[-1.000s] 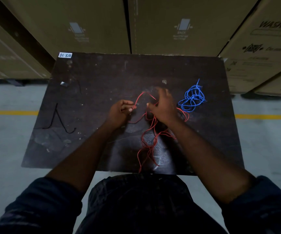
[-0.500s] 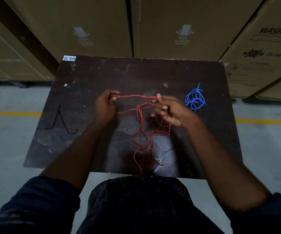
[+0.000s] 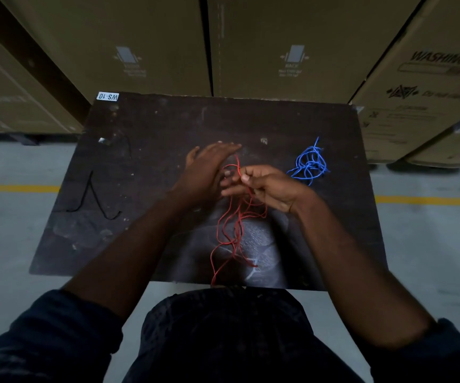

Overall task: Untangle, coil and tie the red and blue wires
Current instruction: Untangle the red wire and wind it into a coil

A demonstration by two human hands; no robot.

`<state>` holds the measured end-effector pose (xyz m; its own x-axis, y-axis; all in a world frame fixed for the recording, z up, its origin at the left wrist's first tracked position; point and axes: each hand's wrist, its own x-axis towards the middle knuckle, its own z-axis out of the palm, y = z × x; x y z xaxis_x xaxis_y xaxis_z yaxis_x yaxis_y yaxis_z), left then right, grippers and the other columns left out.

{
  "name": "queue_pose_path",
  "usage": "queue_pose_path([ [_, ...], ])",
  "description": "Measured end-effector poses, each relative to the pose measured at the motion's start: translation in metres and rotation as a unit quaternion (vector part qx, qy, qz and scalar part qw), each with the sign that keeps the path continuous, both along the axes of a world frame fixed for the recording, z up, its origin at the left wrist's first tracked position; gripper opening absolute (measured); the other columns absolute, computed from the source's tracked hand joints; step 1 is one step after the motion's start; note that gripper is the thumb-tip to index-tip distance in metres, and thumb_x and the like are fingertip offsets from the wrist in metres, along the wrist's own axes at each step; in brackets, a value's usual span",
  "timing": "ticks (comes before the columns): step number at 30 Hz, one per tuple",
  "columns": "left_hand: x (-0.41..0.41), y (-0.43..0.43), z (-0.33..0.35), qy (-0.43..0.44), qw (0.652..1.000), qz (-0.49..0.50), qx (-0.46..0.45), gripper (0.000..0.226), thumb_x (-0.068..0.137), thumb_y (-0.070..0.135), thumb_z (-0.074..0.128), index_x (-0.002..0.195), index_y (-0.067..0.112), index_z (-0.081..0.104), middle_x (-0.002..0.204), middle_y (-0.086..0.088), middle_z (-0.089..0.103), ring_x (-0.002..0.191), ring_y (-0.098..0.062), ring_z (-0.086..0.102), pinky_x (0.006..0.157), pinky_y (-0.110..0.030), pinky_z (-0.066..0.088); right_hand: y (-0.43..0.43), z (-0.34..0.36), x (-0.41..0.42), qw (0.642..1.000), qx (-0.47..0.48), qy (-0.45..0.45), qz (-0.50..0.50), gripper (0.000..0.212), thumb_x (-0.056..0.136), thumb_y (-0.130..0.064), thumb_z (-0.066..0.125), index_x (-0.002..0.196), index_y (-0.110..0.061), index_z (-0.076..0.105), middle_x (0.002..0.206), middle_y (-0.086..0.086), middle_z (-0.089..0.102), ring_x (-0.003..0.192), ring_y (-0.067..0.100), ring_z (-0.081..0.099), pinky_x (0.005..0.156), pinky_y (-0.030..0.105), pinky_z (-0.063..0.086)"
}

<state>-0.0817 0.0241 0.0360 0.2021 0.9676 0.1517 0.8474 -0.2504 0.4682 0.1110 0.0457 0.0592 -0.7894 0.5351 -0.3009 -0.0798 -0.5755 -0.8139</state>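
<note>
The red wire (image 3: 235, 230) hangs in loose tangled loops from my right hand (image 3: 267, 186) down over the dark table (image 3: 145, 128) to its near edge. My right hand pinches the red strand between thumb and fingers. My left hand (image 3: 206, 170) lies just to its left, fingers stretched flat and pointing right, with a loop of red wire rising beside its fingertips; I cannot see a grip there. The blue wire (image 3: 310, 163) sits in a tangled bundle on the table, to the right of my right hand and apart from it.
A bent black wire (image 3: 96, 199) lies on the table's left part. A small white label (image 3: 108, 96) marks the far left corner. Tall cardboard boxes (image 3: 292, 45) stand right behind the table. Grey floor with a yellow line (image 3: 16, 187) runs on both sides.
My left hand let go of the stretched red strand and moved right, now flat next to my right hand. The taut horizontal span is gone; the wire hangs from my right hand.
</note>
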Motion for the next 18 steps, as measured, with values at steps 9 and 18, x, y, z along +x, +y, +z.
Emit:
queue_pose_path([
  [9, 0.015, 0.002, 0.002, -0.192, 0.975, 0.089, -0.06, 0.025, 0.094, 0.028, 0.044, 0.083, 0.014, 0.061, 0.067, 0.004, 0.061, 0.062, -0.011, 0.058, 0.062, -0.03, 0.044, 0.001, 0.022, 0.028, 0.993, -0.103, 0.034, -0.044, 0.013, 0.092, -0.002, 0.039, 0.091, -0.005, 0.052, 0.065, -0.001, 0.054, 0.045, 0.002, 0.043, 0.038, 0.012, 0.033],
  [18, 0.061, -0.016, 0.002, -0.059, 0.994, 0.076, -0.053, 0.026, 0.099, 0.03, 0.039, 0.088, 0.015, 0.058, 0.077, -0.007, 0.066, 0.073, -0.028, 0.061, 0.063, -0.034, 0.039, 0.02, 0.05, 0.041, 0.921, -0.184, 0.181, -0.293, 0.016, 0.087, 0.002, 0.045, 0.094, -0.006, 0.058, 0.072, 0.0, 0.069, 0.058, 0.008, 0.064, 0.052, 0.02, 0.053],
])
